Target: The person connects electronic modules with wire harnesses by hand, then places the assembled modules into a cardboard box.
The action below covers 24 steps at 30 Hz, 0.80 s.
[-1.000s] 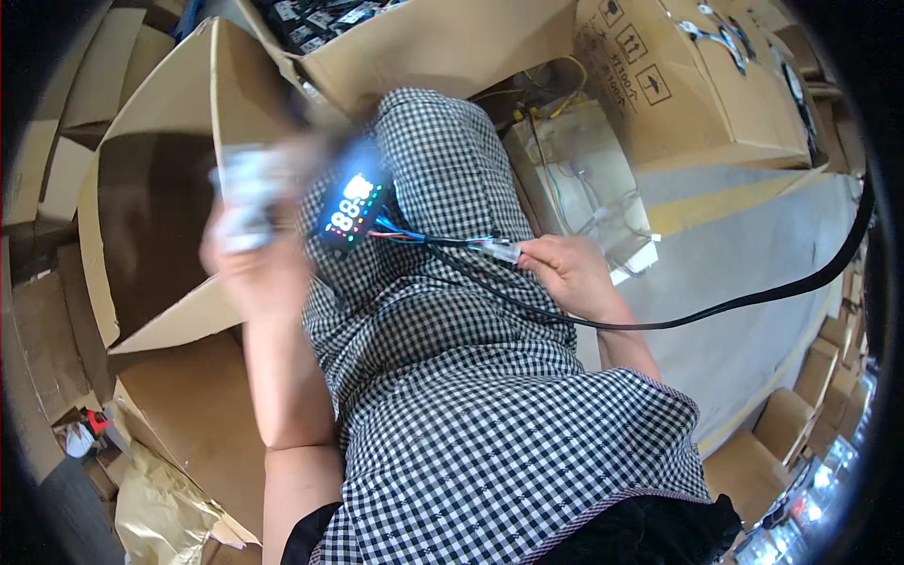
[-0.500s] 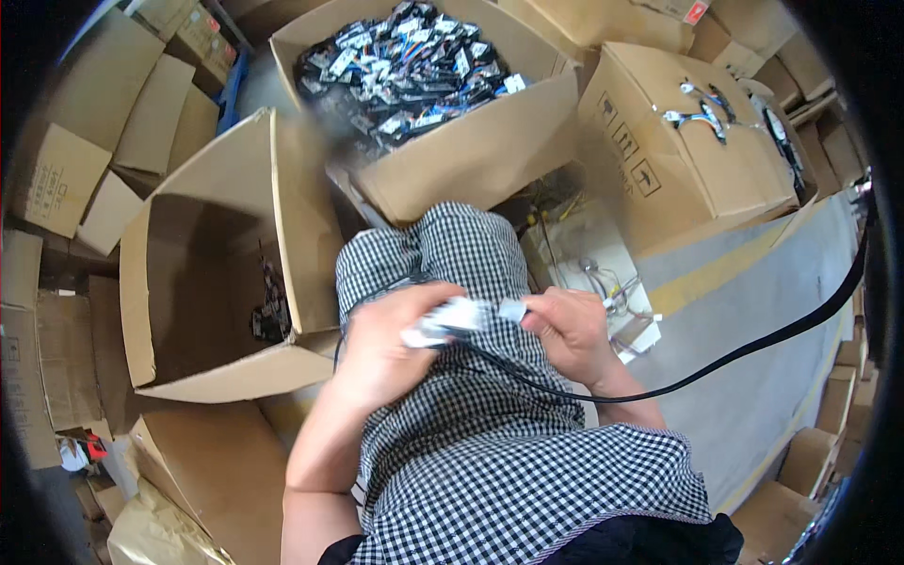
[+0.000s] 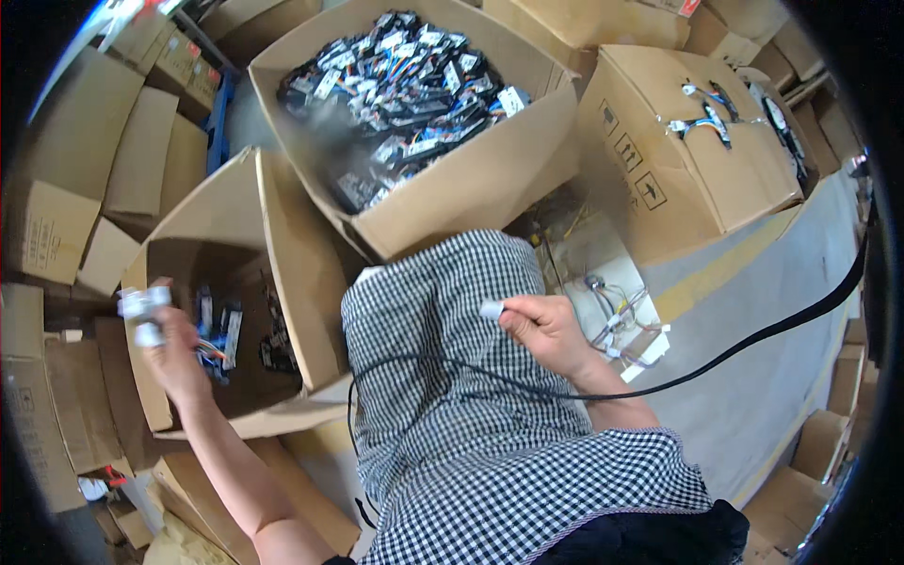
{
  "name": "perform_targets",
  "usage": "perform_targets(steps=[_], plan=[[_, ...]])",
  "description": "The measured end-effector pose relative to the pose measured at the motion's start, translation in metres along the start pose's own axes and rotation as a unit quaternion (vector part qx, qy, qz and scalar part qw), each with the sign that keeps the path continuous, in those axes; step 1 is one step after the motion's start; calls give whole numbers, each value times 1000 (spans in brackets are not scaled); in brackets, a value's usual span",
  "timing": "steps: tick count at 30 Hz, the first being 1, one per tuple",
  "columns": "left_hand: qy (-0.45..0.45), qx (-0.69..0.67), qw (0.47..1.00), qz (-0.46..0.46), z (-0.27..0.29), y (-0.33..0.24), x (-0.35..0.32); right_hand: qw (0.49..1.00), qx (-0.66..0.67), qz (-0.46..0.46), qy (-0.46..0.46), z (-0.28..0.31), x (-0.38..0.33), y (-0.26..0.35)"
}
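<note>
My left hand (image 3: 169, 344) is stretched out over the open cardboard box (image 3: 282, 245) on my left and grips a small white module (image 3: 141, 311) with coloured wires hanging from it. A few similar wired parts (image 3: 221, 330) lie in that box. My right hand (image 3: 546, 330) rests above my checked lap and pinches the white plug (image 3: 492, 309) at the end of a black cable (image 3: 753, 339), which runs off to the right.
A large open box (image 3: 471, 188) full of wired modules (image 3: 405, 85) stands ahead of my knees. A closed carton (image 3: 697, 179) with loose wire harnesses on top is to the right. Flattened cartons (image 3: 56, 226) are stacked at left. Loose wires (image 3: 612, 311) lie on the floor.
My hands were together on the module in my lap; now my left hand has carried it out over the left box, while my right hand keeps only the cable plug.
</note>
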State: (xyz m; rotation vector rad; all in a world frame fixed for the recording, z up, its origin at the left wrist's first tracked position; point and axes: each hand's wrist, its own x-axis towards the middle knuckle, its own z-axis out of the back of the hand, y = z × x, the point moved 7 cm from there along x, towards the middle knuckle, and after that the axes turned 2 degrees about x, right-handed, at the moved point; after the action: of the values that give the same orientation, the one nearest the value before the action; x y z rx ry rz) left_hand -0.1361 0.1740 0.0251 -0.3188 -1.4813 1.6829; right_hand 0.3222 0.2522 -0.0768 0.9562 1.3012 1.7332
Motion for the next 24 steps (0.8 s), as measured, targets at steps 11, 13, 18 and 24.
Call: perform_targets(steps=[11,13,18,24], plan=[[487,383,781,77,-115,62,33,970,-107,200,83,-55,98,25],[341,234,910,36,-166,34,91,969,-79,209,110,-79,120,25],[376,283,872,-140,-363,24,198,944,-43,218,243,-144,141,5],[383,320,860,-104,-534,152,296,888,-87,97,440,-152,138,-20]])
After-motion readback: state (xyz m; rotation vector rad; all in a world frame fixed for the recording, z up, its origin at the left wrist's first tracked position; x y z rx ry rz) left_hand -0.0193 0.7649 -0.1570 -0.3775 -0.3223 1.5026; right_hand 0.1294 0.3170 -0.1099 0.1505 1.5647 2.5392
